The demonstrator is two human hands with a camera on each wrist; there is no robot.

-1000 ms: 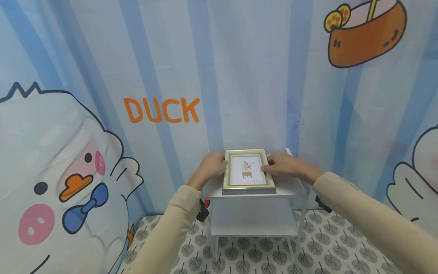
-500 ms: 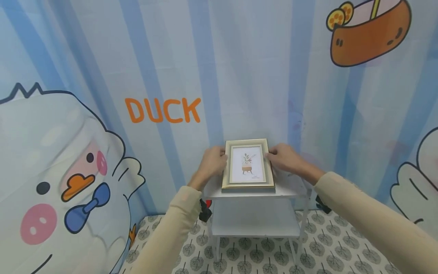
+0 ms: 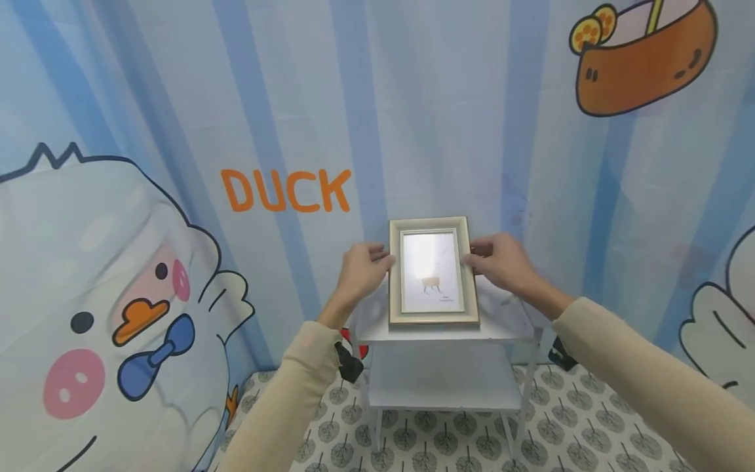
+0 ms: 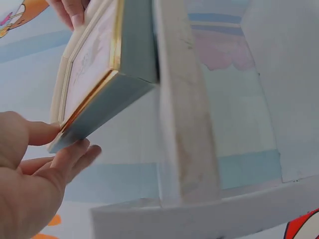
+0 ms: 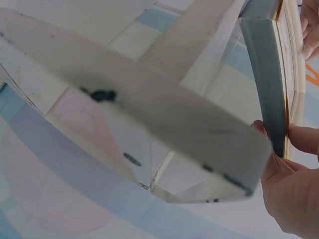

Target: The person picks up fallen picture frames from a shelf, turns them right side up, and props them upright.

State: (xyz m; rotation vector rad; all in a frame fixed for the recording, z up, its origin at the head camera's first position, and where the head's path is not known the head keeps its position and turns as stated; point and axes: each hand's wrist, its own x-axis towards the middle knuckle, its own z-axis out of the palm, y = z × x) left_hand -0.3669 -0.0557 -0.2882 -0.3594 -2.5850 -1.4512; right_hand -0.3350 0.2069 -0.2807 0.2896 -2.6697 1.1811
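A cream picture frame [image 3: 434,317] with a gold edge and grey-green sides stands tilted back on the white shelf's top, its lower edge at the front. Glare covers part of the plant picture behind its glass. My left hand [image 3: 362,270] pinches the frame's left side, thumb on the front and fingers behind, as the left wrist view shows with the frame's side [image 4: 102,112]. On the opposite side my right hand [image 3: 501,262] pinches the edge the same way; in the right wrist view the thumb lies on the front and fingers reach behind the side [image 5: 266,79].
The white two-tier shelf [image 3: 442,377] stands against a blue striped curtain [image 3: 436,131] printed with ducks, the word DUCK and a brown cup. Its lower tier sits above a floor cloth [image 3: 407,439] with a tree pattern. Black straps show at both wrists.
The picture frame, lying nearly flat a second ago, has its far edge raised and now faces me more. Both hands have risen with its sides.
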